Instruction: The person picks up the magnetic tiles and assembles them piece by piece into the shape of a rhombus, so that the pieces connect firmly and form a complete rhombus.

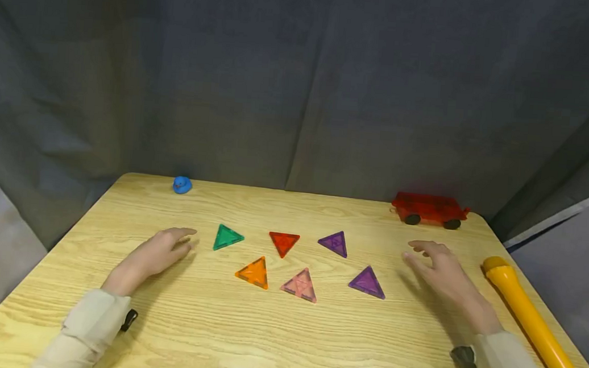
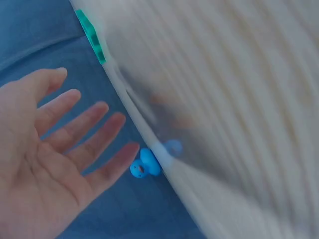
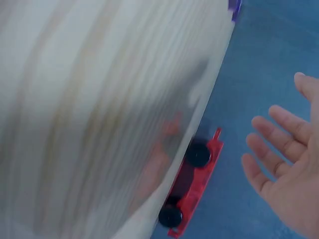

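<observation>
Several translucent triangle tiles lie flat on the wooden table in two loose rows. The far row has a green tile, a red tile and a purple tile. Nearer are an orange tile, a pink tile and a second purple tile. My left hand hovers left of the green tile, holding nothing, fingers relaxed and spread in the left wrist view. On the other side, my right hand hangs over the table right of the purple tiles, fingers loosely bent around nothing.
A blue toy duck sits at the far left edge of the table. Toward the far right corner stands a red toy wagon with black wheels. A long yellow-orange tube lies along the right edge. Dark curtains hang behind.
</observation>
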Demonstrator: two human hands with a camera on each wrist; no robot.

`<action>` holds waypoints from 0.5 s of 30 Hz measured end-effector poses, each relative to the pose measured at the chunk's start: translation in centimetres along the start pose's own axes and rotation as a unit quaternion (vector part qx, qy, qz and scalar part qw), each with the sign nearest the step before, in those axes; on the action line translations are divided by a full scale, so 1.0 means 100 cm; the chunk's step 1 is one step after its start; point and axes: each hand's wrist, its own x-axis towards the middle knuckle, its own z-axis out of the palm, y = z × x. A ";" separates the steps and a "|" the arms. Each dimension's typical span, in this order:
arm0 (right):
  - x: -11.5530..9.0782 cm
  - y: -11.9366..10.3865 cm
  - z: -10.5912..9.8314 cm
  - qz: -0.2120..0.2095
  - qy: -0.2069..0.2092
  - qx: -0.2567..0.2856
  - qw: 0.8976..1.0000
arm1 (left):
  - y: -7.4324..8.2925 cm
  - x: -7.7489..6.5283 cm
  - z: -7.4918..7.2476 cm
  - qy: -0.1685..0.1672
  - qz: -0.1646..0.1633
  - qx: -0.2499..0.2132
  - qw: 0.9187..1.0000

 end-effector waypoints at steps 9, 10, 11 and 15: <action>0.001 -0.028 0.018 -0.033 0.002 0.064 0.997 | 0.006 0.009 0.010 -0.039 0.027 -0.066 0.997; 0.001 -0.032 0.020 -0.032 -0.005 0.073 0.997 | 0.006 0.010 0.010 -0.041 0.025 -0.069 0.996; 0.001 -0.035 0.023 -0.030 -0.013 0.081 0.996 | 0.006 0.011 0.011 -0.042 0.024 -0.072 0.996; 0.002 -0.050 0.033 -0.040 -0.033 0.099 0.994 | 0.005 0.014 0.012 -0.044 0.025 -0.081 0.995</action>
